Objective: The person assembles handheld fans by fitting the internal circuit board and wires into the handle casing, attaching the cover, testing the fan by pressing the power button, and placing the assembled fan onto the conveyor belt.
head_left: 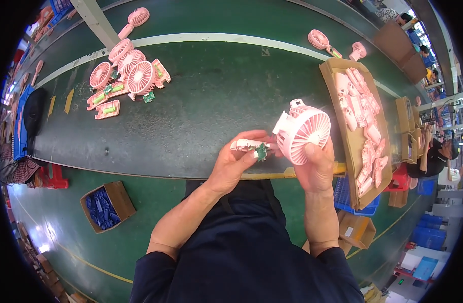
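Pink fan head (307, 134): just right of frame centre, held over the near edge of the dark green bench (206, 106), ribbed face turned toward the right. My right hand (317, 164) grasps it, thumb on the grille near its lower rim, the other fingers mostly hidden behind.

Pink handle part (245, 145): left of the fan head, near frame centre. My left hand (231, 161) pinches it between thumb and bent fingers; a green circuit board (262, 152) juts out beside the thumb tip. Wires between the two pieces: cannot tell, the gap is blurred.

Handling (estimate): fan head light, stiff, smooth enough to slip a little. Thin ribs would probably flex or crack under a hard squeeze; better to hold the outer rim with spread fingers. Handle part also light and rigid; best taken by the shell's edges, since the board looks the most fragile piece.

Surroundings: upper left, a cluster of pink fans (140, 77), some handles open with green innards showing. Right of frame, a cardboard tray (346, 149) loaded with pink shells (360, 103). Lower left, on the floor, a carton (123, 198) of blue parts (102, 209).
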